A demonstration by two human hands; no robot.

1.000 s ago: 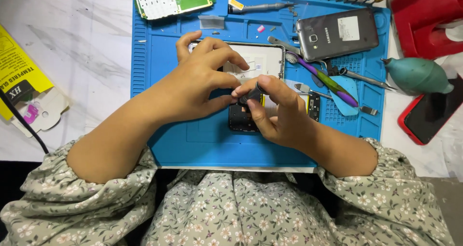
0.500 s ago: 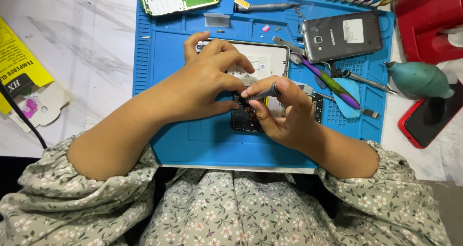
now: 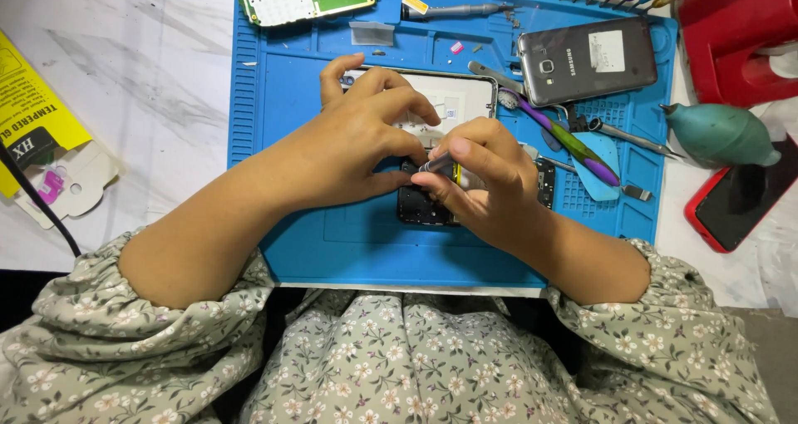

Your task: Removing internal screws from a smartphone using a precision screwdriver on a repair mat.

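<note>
My right hand point(image 3: 486, 179) has rolled up since a sec ago, fingers now pinching a small screwdriver point(image 3: 439, 165) w/ its tip toward my left hand point(image 3: 366, 141), which stays curled, pressing the opened phone point(image 3: 432, 204) on the blue mat point(image 3: 283, 141), grey phone back point(image 3: 586, 61) beyond.

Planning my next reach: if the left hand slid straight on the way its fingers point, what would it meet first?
The left hand points up-right, so it would likely first meet the purple-handled tool, then the grey phone; depth is unclear.
</note>
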